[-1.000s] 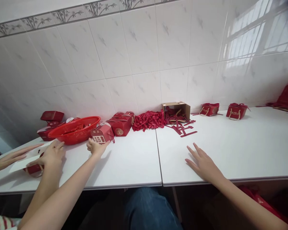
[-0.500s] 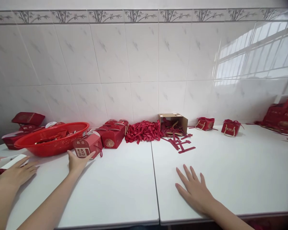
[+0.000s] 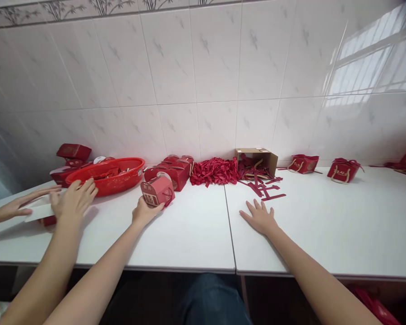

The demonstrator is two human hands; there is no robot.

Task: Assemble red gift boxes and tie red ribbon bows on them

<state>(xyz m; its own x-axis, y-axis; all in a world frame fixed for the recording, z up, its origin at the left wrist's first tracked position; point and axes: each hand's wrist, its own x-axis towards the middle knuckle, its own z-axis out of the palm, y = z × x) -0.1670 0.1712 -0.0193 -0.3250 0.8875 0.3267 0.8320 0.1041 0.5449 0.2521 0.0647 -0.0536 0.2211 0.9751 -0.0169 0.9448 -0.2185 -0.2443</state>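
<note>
My left hand (image 3: 145, 213) grips the near bottom edge of a small red gift box (image 3: 158, 191) with a white label, which leans tilted on the white table (image 3: 189, 234). My right hand (image 3: 259, 217) lies flat on the table with fingers spread and holds nothing. It rests just short of loose red paper strips (image 3: 265, 188) that spill from a tipped brown carton (image 3: 259, 159).
Another person's two hands (image 3: 72, 201) at the left press a white card (image 3: 39, 211) over a red box. Along the tiled wall stand a red basket (image 3: 108, 175), folded red boxes (image 3: 176, 171), a ribbon heap (image 3: 214, 171) and two small handled boxes (image 3: 343, 170).
My right hand has slid forward toward the red strips. The small red box under my left hand now leans tilted. The other person's hands are back over the white card.
</note>
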